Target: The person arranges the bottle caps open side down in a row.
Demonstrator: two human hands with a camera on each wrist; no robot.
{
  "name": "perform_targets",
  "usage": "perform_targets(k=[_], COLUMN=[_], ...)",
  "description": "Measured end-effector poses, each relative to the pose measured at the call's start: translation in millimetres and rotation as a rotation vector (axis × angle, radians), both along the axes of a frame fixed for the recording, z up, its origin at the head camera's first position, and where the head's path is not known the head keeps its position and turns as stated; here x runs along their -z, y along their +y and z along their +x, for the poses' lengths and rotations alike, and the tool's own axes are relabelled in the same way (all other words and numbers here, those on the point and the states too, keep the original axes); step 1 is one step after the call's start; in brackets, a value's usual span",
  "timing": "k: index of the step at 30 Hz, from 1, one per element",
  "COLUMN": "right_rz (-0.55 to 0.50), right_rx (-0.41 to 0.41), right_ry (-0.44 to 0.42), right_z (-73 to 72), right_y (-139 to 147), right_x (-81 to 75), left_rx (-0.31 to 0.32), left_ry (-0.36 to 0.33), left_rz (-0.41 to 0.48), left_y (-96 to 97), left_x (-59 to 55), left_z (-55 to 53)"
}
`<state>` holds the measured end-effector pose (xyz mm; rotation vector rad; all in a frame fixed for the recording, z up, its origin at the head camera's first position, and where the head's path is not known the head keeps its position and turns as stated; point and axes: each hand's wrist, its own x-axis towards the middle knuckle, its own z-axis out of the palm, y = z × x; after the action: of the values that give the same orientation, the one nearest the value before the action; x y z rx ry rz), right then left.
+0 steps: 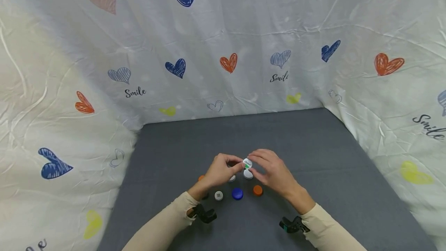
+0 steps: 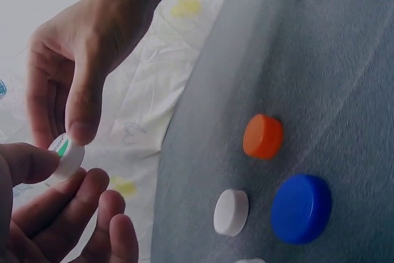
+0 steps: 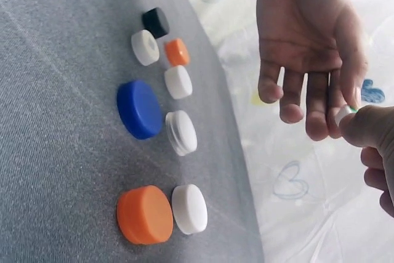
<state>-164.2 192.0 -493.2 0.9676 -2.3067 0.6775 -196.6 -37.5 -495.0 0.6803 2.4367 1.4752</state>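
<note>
A small white bottle cap with a green mark and dark lettering is held up between both hands. My left hand pinches it, thumb on the printed face and fingers behind, as the left wrist view shows. From the other side, my right hand grips its edge between thumb and forefinger. Seen in the right wrist view, the left hand has its palm turned to the camera, and the right fingers largely hide the cap. Just below the hands on the table lies another white cap.
On the grey table lie several loose caps: a large blue cap, an orange cap, a smaller orange cap, a black cap and a hollow white cap. A heart-patterned sheet hangs around the table.
</note>
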Motion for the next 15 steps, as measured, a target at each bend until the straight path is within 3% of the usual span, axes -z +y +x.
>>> perform_targets(k=[3, 10, 15], right_rz=[-0.005, -0.032, -0.049], right_rx=[0.004, 0.042, 0.069], right_ry=[0.001, -0.053, -0.093], right_z=[0.4, 1.6, 2.6], right_y=[1.9, 11.9, 21.4], right_x=[-0.1, 1.0, 0.4], left_rx=[0.029, 0.044, 0.043], left_ry=[0.074, 0.522, 0.693], left_rz=[-0.014, -0.142, -0.245], left_y=[0.3, 11.6, 25.0], left_x=[-0.6, -7.8, -8.2], left_z=[1.2, 5.4, 1.5])
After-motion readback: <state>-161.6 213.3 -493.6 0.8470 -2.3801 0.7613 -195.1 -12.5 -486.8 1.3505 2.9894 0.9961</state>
